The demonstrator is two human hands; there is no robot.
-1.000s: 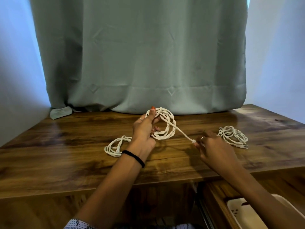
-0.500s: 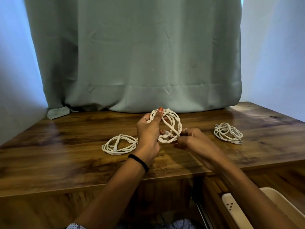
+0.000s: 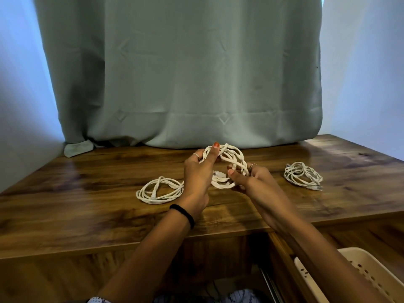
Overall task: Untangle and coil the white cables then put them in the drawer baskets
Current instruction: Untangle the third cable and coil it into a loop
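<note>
Above the dark wooden tabletop (image 3: 87, 206), the left hand (image 3: 197, 178) is gripping a looped white cable coil (image 3: 232, 158) while the right hand (image 3: 251, 182) is pinching its lower strands. Another flat white coil (image 3: 160, 190) is lying at nine o'clock, a bundled white cable (image 3: 302, 174) at three o'clock, and a cream perforated basket (image 3: 358, 274) at five o'clock.

No text, label, brand, number or sign can be read anywhere, neither on the white cables (image 3: 227, 165), the wooden surface (image 3: 87, 206), the curtain (image 3: 179, 73) nor the drawer basket (image 3: 358, 272).
</note>
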